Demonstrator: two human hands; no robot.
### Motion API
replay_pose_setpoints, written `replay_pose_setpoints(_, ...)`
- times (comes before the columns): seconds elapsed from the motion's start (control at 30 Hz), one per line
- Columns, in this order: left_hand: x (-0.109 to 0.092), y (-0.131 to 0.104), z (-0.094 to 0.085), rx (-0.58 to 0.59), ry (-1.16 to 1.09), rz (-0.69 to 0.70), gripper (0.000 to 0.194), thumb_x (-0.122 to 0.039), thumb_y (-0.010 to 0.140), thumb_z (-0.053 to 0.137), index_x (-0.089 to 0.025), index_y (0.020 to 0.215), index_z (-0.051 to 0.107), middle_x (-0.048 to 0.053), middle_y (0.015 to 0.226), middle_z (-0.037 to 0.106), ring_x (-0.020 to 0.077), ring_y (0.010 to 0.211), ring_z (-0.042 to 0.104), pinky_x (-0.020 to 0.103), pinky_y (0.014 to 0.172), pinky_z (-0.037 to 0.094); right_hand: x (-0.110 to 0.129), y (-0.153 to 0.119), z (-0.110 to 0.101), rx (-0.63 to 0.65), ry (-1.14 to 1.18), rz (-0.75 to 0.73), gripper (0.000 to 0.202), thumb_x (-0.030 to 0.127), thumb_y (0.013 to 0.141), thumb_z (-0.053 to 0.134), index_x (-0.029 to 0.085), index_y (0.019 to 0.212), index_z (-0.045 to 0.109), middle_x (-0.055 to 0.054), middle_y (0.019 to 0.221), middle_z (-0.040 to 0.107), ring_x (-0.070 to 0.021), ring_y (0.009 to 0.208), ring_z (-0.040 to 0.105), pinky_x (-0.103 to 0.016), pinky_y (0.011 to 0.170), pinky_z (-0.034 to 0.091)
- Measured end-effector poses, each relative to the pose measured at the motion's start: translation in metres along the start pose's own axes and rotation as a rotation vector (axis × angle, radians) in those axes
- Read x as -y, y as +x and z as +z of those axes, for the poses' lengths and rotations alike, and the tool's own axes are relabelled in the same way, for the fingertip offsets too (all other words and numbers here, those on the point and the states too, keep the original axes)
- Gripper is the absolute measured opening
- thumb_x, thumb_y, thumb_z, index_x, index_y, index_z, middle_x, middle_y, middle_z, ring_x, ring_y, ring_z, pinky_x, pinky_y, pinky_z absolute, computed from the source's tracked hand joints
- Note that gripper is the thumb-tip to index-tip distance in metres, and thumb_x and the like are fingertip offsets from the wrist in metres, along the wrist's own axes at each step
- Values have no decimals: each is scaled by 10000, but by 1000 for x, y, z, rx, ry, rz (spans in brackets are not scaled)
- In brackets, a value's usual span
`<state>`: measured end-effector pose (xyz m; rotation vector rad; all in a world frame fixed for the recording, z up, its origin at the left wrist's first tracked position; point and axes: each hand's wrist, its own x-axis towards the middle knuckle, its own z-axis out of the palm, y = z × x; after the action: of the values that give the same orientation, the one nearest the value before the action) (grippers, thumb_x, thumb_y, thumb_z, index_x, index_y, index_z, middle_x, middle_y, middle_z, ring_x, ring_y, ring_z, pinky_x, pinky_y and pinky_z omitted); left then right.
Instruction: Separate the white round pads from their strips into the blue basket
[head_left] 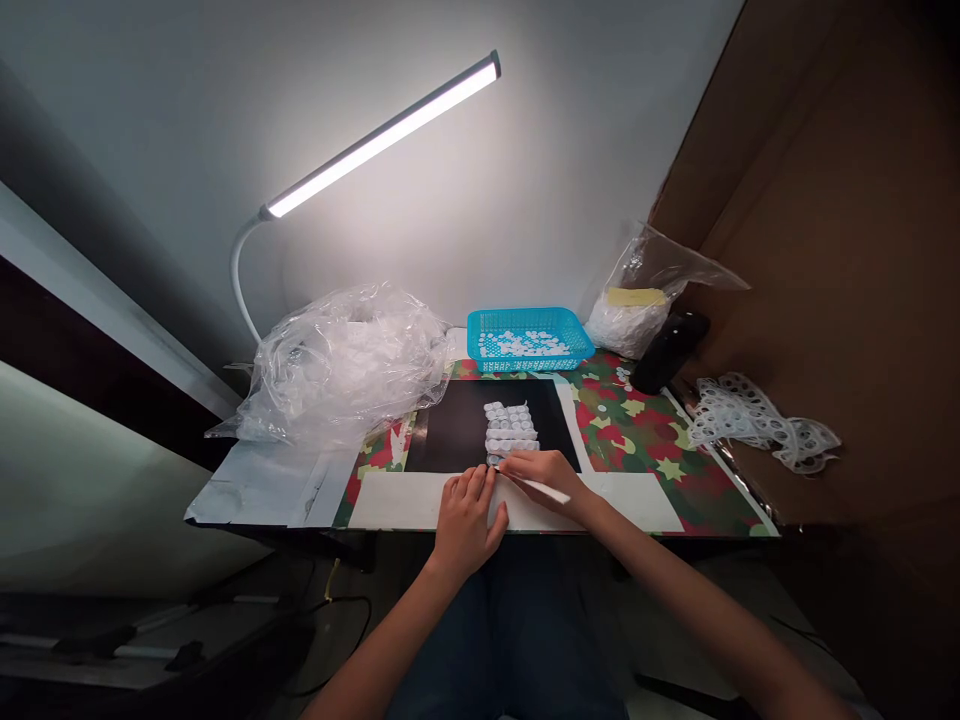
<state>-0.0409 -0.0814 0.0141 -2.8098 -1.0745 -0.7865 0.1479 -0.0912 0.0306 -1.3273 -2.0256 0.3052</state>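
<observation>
My right hand point(546, 474) is closed around a slim white stick-like tool point(553, 491), whose tip is hidden by the fingers. It is at the near end of rows of small round white pieces point(512, 420) set on a black mat point(448, 420). Beside it on the left, my left hand point(469, 515) rests over a white strip point(401, 502) along the table's front edge. Its fingers are stretched forward with the thumb apart, and the fingertips come close to the lowest round piece. Whether they touch it I cannot tell.
Behind the mat stands a blue basket point(531, 366) with many small white pieces. A large clear plastic bag point(345, 360) fills the left. A filled bag point(630, 320), a black object point(670, 352) and perforated white sheets point(761, 420) lie right. A lamp point(386, 135) shines above.
</observation>
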Motion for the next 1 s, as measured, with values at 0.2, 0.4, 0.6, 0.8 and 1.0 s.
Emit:
replay_pose_setpoints(0.2, 0, 1, -1, 7, 2, -9, 410, -282, 867, 460, -113, 1233, 534, 122, 1225, 582, 265, 1110, 508, 411, 941, 353, -5, -4, 10, -11, -83, -89, 177, 218, 909, 496, 255, 965, 660, -43, 900, 711, -161, 807, 666, -214, 622, 476)
replay_pose_setpoints(0.4, 0, 2, 0, 12, 7, -6, 419, -285, 869, 458, -124, 1250, 523, 119, 1236, 576, 262, 1111, 507, 414, 954, 343, -10, -5, 16, -42, -114, -98, 228, 186, 898, 489, 242, 1072, 627, -58, 1027, 697, -171, 839, 675, -222, 646, 490)
replay_pose_setpoints(0.6, 0, 1, -1, 14, 16, -1, 423, -274, 866, 454, -96, 1243, 527, 129, 1229, 578, 265, 1119, 501, 414, 961, 336, -8, -1, 14, -82, -64, -15, 193, 228, 909, 478, 239, 1029, 629, -51, 948, 689, -165, 795, 664, -205, 598, 464)
replay_pose_setpoints(0.8, -1, 1, 0, 21, 10, -10, 436, -265, 861, 464, -101, 1262, 510, 126, 1240, 571, 262, 1128, 496, 413, 962, 337, -4, 7, 10, -148, 63, 113, 194, 279, 927, 460, 213, 841, 620, -43, 806, 677, -170, 744, 652, -249, 654, 489)
replay_pose_setpoints(1.0, -1, 0, 0, 19, -8, -26, 438, -289, 871, 457, -117, 1272, 492, 125, 1251, 563, 265, 1132, 488, 432, 967, 322, -1, -1, -5, -156, 222, 214, 160, 339, 882, 544, 198, 838, 606, -30, 774, 687, -163, 695, 677, -237, 584, 528)
